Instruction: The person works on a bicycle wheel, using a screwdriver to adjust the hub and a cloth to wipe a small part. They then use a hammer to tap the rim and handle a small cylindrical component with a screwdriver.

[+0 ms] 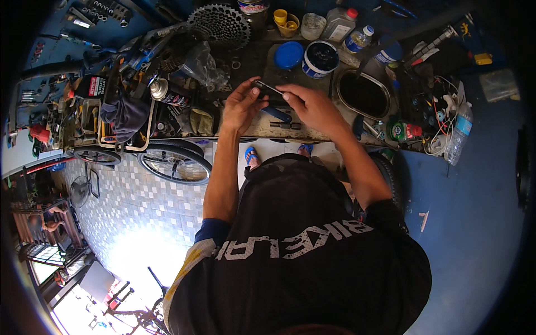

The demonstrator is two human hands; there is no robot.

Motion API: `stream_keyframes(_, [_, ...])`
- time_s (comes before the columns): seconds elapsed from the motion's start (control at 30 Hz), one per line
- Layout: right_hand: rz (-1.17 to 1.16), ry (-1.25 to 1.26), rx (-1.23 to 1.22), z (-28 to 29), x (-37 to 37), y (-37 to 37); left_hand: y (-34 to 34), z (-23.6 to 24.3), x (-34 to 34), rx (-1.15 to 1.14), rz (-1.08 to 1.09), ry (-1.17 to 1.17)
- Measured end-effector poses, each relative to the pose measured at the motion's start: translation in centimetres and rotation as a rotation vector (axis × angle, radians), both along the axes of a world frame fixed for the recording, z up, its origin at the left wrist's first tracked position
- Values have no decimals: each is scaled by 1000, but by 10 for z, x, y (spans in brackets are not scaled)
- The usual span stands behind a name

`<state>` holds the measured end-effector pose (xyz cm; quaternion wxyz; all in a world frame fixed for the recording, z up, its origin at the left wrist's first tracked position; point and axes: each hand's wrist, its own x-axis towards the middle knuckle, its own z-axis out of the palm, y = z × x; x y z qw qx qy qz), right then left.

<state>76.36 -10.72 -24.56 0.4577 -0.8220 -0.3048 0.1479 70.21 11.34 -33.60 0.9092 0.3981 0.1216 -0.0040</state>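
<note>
I held a small dark metal part (267,89) between both hands, up over the tabletop (262,133). Its long axis ran from my left hand (241,106) across to my right hand (310,107), tilting slightly down toward the right. My left hand was closed on the nearer left end, thumb and fingertips pinching it from below and above. My right hand gripped the other end, fingers curled over the top, knuckles toward me. Both hands were about equally near the part; neither was free. Both forearms reached forward from my body, elbows bent, wrists angled in toward each other so the part sat between them. Just beyond my right hand stood an open round tub of dark grease (320,58), with its blue lid (288,54) beside it, beyond the part. Off to my left hand's side lay a spray can (165,92), and farther beyond, a toothed cassette (219,25).
</note>
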Motion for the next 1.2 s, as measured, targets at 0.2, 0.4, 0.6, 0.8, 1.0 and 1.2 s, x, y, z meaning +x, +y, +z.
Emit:
stream_keyframes(0.2, [58,33,-116,9,4,-14,8,-1,2,13,-14,-9])
stream_keyframes(0.4, [83,60,-135,0,9,-19,8,1,1,11,-68,-14])
stream_keyframes(0.6, [129,61,-152,3,15,-18,9,0,0,12,-95,-24])
stream_keyframes(0.8, [43,-49,-97,-8,2,-9,5,-3,1,39,-23,5])
stream_keyframes(1.0, [-16,16,-139,3,-7,-5,2,3,2,93,8,32])
stream_keyframes(1.2, [-82,-16,-138,-16,-3,-1,-8,1,12,184,94,95])
